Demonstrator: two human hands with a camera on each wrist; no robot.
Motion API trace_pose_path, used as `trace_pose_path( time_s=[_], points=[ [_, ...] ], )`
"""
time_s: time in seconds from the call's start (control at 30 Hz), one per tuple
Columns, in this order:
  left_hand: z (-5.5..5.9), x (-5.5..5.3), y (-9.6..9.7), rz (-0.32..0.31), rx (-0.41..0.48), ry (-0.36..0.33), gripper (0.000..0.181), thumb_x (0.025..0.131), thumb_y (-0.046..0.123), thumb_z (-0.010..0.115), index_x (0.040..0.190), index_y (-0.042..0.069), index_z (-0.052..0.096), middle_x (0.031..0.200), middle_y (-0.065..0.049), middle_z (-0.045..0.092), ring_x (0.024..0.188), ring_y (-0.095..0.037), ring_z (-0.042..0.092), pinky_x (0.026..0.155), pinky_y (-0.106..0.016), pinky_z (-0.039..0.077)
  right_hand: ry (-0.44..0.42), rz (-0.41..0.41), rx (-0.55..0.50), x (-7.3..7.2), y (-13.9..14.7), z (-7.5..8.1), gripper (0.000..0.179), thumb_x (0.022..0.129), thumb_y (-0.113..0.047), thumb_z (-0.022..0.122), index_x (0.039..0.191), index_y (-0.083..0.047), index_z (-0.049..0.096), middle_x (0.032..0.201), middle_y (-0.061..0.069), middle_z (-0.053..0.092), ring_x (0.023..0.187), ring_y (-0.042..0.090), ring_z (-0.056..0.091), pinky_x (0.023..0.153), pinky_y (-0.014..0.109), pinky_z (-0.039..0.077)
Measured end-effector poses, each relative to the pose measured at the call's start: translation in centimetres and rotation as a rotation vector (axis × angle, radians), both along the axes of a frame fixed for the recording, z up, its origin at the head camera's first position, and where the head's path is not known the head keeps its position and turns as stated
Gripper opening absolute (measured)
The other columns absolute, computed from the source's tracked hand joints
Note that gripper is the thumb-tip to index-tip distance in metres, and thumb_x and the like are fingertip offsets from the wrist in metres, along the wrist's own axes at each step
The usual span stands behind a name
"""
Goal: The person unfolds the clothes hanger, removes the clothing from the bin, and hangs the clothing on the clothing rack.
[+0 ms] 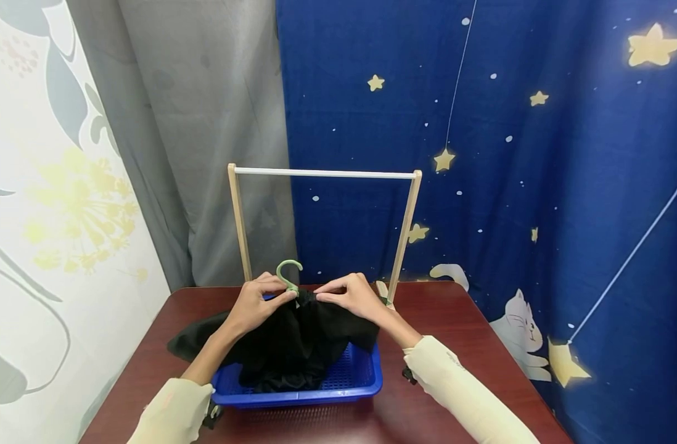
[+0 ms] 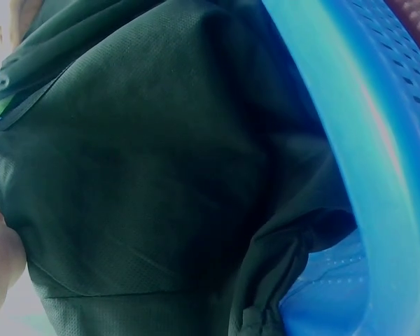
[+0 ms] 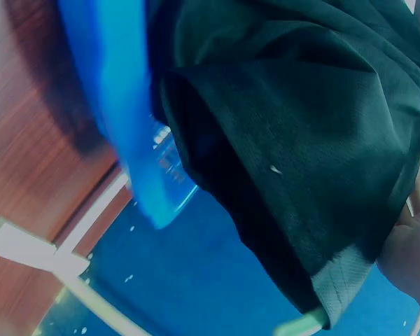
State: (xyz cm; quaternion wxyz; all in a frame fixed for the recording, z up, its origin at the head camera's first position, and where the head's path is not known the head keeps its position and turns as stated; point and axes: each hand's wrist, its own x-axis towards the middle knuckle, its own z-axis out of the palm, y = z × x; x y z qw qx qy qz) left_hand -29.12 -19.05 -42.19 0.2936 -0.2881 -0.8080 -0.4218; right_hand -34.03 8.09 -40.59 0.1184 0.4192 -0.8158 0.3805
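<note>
At frame centre, the left hand (image 1: 259, 303) pinches the green hanger (image 1: 288, 277) while the right hand (image 1: 352, 297) fingers clamp the black garment (image 1: 294, 339), lifting it above the blue basket (image 1: 349, 379) to fit its collar.

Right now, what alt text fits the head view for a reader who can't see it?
Two hands, left and right, hold a black garment on a green hanger above a blue basket on a brown table. A wooden rack stands behind.

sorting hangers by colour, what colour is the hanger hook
Light green hanger hook, clearest in the head view.
</note>
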Motion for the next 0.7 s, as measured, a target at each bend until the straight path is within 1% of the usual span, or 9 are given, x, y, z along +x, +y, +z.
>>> trace_pose_path(
  time_s=[0.1, 0.17, 0.23, 0.33, 0.4, 0.5, 0.63, 0.7],
  points=[
    [0.05, -0.06, 0.16, 0.018, -0.002, -0.008, 0.011, 0.086, 0.016, 0.087, 0.096, 0.017, 0.084, 0.092, 0.011, 0.076, 0.090, -0.010, 0.064, 0.079, -0.020, 0.048, -0.035, 0.014, -0.009, 0.08, -0.76, 0.12, 0.011, 0.093, -0.028, 0.081, 0.102, -0.024, 0.085, 0.097, -0.013, 0.079, 0.082, -0.005, 0.070, 0.071, 0.023, 0.057],
    [0.09, -0.09, 0.15, 0.030, -0.001, -0.004, 0.011, 0.086, 0.015, 0.087, 0.096, 0.017, 0.084, 0.092, 0.010, 0.075, 0.090, -0.011, 0.065, 0.079, -0.019, 0.049, -0.067, 0.028, -0.017, 0.11, -0.87, 0.18, 0.012, 0.094, -0.026, 0.080, 0.105, -0.024, 0.084, 0.100, -0.013, 0.079, 0.086, -0.003, 0.072, 0.075, 0.025, 0.058],
    [0.18, -0.08, 0.09, 0.040, -0.004, -0.006, 0.010, 0.085, 0.015, 0.087, 0.095, 0.016, 0.084, 0.092, 0.008, 0.075, 0.090, -0.011, 0.065, 0.078, -0.019, 0.050, -0.100, 0.053, -0.022, 0.10, -0.71, 0.21, 0.016, 0.094, -0.025, 0.080, 0.110, -0.023, 0.082, 0.104, -0.011, 0.079, 0.090, -0.001, 0.072, 0.080, 0.026, 0.058],
    [0.30, -0.05, 0.03, 0.045, -0.010, -0.012, 0.010, 0.085, 0.016, 0.087, 0.095, 0.016, 0.084, 0.092, 0.007, 0.075, 0.089, -0.011, 0.065, 0.076, -0.021, 0.051, -0.108, 0.082, -0.003, 0.15, -0.42, 0.20, 0.025, 0.093, -0.026, 0.082, 0.117, -0.022, 0.080, 0.109, -0.008, 0.078, 0.095, 0.001, 0.073, 0.084, 0.026, 0.057],
    [0.28, -0.05, 0.03, 0.046, -0.019, -0.016, 0.010, 0.086, 0.016, 0.087, 0.095, 0.016, 0.084, 0.091, 0.007, 0.075, 0.089, -0.011, 0.066, 0.075, -0.023, 0.052, -0.092, 0.089, 0.020, 0.22, -0.40, 0.12, 0.029, 0.091, -0.028, 0.083, 0.119, -0.021, 0.079, 0.110, -0.007, 0.078, 0.096, 0.001, 0.072, 0.084, 0.024, 0.057],
    [0.17, -0.05, 0.13, 0.040, -0.026, -0.025, 0.010, 0.086, 0.017, 0.087, 0.096, 0.016, 0.084, 0.092, 0.007, 0.075, 0.089, -0.010, 0.066, 0.075, -0.026, 0.054, -0.076, 0.070, 0.037, 0.31, -0.51, -0.10, 0.029, 0.091, -0.031, 0.083, 0.118, -0.022, 0.079, 0.109, -0.009, 0.078, 0.092, 0.000, 0.072, 0.081, 0.024, 0.056],
    [0.27, 0.04, 0.35, 0.041, -0.038, -0.043, 0.012, 0.086, 0.020, 0.087, 0.097, 0.017, 0.084, 0.092, 0.009, 0.075, 0.089, -0.010, 0.065, 0.075, -0.031, 0.055, -0.092, 0.030, 0.014, 0.41, -0.49, -0.50, 0.023, 0.091, -0.029, 0.082, 0.114, -0.022, 0.081, 0.104, -0.012, 0.079, 0.086, -0.001, 0.072, 0.076, 0.023, 0.056],
    [0.40, 0.10, 0.39, 0.047, -0.047, -0.051, 0.014, 0.085, 0.021, 0.088, 0.098, 0.017, 0.084, 0.092, 0.009, 0.075, 0.089, -0.011, 0.065, 0.074, -0.033, 0.054, -0.098, 0.018, 0.000, 0.52, -0.43, -0.63, 0.023, 0.091, -0.027, 0.083, 0.113, -0.022, 0.082, 0.103, -0.011, 0.079, 0.084, 0.000, 0.072, 0.074, 0.023, 0.055]
  ],
)
